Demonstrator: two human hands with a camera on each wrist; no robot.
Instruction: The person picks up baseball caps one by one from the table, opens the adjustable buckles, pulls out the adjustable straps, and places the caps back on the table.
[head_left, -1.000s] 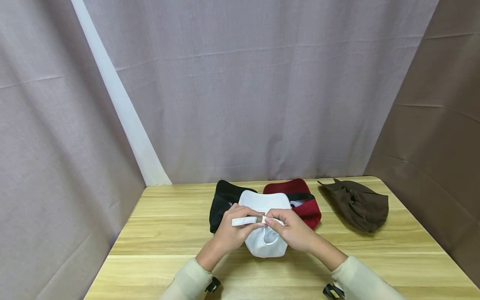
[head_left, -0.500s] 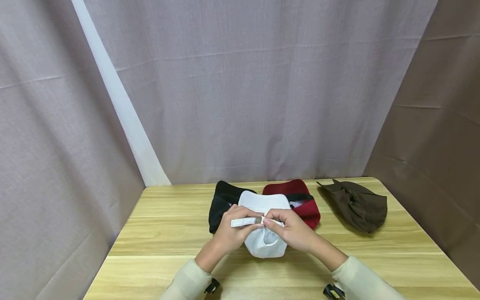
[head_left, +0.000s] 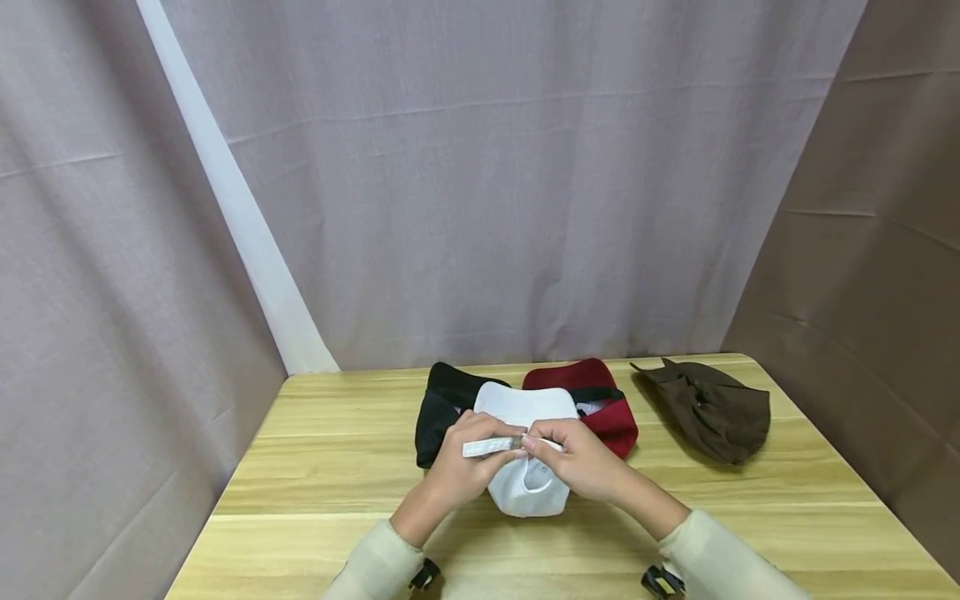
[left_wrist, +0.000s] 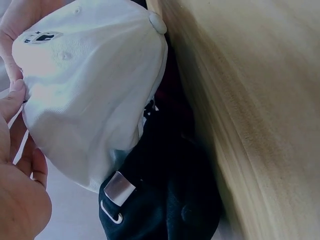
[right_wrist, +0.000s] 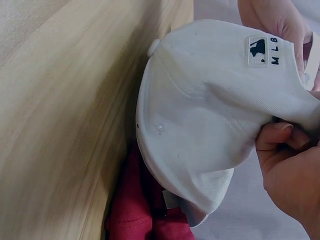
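Observation:
A white baseball cap (head_left: pixel 525 405) stands at the middle of the table, its brim pointing away from me and its back opening towards me. My left hand (head_left: pixel 459 458) pinches its back strap (head_left: pixel 483 447) at the buckle, and the strap's loose end sticks out to the left. From the other side, my right hand (head_left: pixel 588 462) pinches the same strap between thumb and forefinger, close against the left fingertips. In the right wrist view, the cap's crown (right_wrist: pixel 200 100) shows a small MLB patch (right_wrist: pixel 258 51), with the right fingers at its back edge.
Behind the white cap lie a black cap (head_left: pixel 442 417) with a metal buckle (left_wrist: pixel 120 188), at left, and a red cap (head_left: pixel 615 423), at right. A dark brown cloth hat (head_left: pixel 712 412) sits farther right on the wooden table (head_left: pixel 322 467). Grey curtains (head_left: pixel 480 208) hang behind.
The right thumb and forefinger have shifted slightly left along the strap, over the buckle. The view has turned a little; the caps remain in place.

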